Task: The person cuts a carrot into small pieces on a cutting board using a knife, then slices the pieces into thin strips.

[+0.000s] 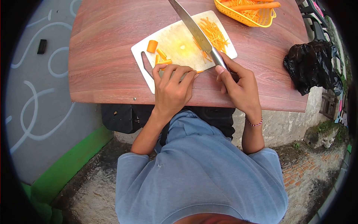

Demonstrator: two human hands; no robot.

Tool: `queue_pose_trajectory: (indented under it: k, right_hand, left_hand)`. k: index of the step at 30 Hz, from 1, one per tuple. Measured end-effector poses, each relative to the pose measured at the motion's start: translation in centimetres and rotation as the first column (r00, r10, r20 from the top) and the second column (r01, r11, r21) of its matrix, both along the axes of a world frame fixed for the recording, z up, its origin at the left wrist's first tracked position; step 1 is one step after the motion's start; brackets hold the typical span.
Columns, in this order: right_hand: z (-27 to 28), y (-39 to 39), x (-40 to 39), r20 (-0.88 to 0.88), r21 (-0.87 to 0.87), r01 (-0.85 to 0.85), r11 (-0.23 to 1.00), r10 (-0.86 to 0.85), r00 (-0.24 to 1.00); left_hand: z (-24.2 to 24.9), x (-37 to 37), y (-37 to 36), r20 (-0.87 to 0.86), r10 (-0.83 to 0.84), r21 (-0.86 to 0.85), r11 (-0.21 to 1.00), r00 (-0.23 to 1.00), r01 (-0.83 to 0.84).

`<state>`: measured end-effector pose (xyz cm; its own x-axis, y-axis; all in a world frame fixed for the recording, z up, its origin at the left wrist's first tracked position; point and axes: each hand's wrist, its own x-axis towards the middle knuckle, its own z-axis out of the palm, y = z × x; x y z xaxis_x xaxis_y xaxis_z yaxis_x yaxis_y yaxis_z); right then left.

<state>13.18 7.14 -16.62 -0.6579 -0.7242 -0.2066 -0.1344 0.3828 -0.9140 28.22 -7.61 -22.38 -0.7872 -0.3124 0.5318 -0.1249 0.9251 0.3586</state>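
Note:
A white cutting board [179, 28] lies tilted on the wooden table. My right hand [240, 82] is wrapped round the handle of a large knife [194, 28], whose blade points up and left over the board. Near the board's front edge rests my left hand [174, 84], fingers bent and pressed together; what is under them is mostly hidden, with a bit of orange at the fingertips. Carrot sticks [161, 56] and a short carrot chunk [152, 46] lie on the board's left part. Thin carrot strips [214, 33] are heaped at its right, some beside the blade.
A yellow basket [242, 18] with shredded carrot and long carrot pieces stands at the back right of the table [100, 63]. A black plastic bag [311, 65] hangs at the right edge. Below the front edge, a black bag [117, 117] is at the left.

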Motion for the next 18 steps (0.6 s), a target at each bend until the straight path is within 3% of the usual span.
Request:
queue_pose_trajectory:
  k: [5, 7, 11, 14, 16, 18]
  right_hand:
    - [-0.1, 0.0, -0.2, -0.025, -0.029, 0.0, 1.0, -0.001, 1.0]
    - [-0.1, 0.1, -0.4, -0.084, -0.09, 0.007, 0.996, -0.015, 0.996]
    - [0.2, 0.4, -0.4, -0.239, -0.065, -0.027, 0.997, 0.01, 0.971]
    - [0.4, 0.4, 0.1, -0.238, -0.002, -0.056, 0.998, 0.054, 0.97]
    - [0.3, 0.5, 0.5, -0.276, -0.058, -0.072, 0.996, 0.053, 0.96]
    - [0.3, 0.9, 0.7, -0.295, -0.033, -0.08, 0.996, 0.066, 0.953]
  left_hand:
    - [1.8, -0.9, -0.8, 0.115, 0.001, -0.071, 0.997, 0.993, 0.007]
    - [3.0, -1.1, -1.7, 0.067, -0.075, 0.038, 0.997, 0.995, 0.073]
    - [7.2, -3.0, -3.5, -0.041, -0.094, -0.005, 0.996, 0.995, 0.094]
    - [8.5, -6.0, -4.7, -0.06, -0.14, -0.121, 0.984, 0.988, 0.132]
    - [8.3, -7.7, -5.6, 0.071, -0.193, -0.248, 0.947, 0.979, 0.205]
    - [7.7, -8.4, -5.4, 0.046, -0.174, -0.248, 0.952, 0.984, 0.18]
